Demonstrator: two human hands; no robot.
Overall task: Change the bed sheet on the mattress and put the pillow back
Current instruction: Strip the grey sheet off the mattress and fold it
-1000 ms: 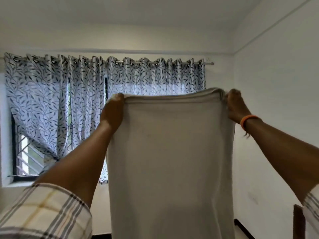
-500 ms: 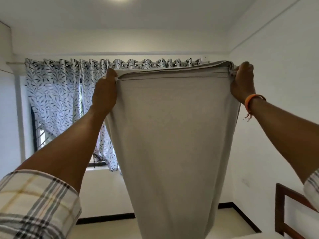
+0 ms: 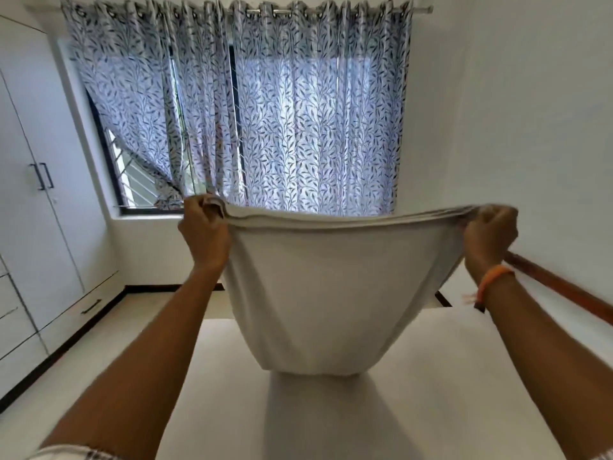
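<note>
Facing the curtain, my left hand and right hand each clench a bunched top corner of the sheet, spread wide so it hangs open above the mattress.

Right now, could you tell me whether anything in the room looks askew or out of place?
Only the curtain: its left panel is pulled diagonally rightward at the bottom, baring a corner of the window. The sheet, gripped by the left hand and right hand, hangs folded over the mattress, as expected.
</note>
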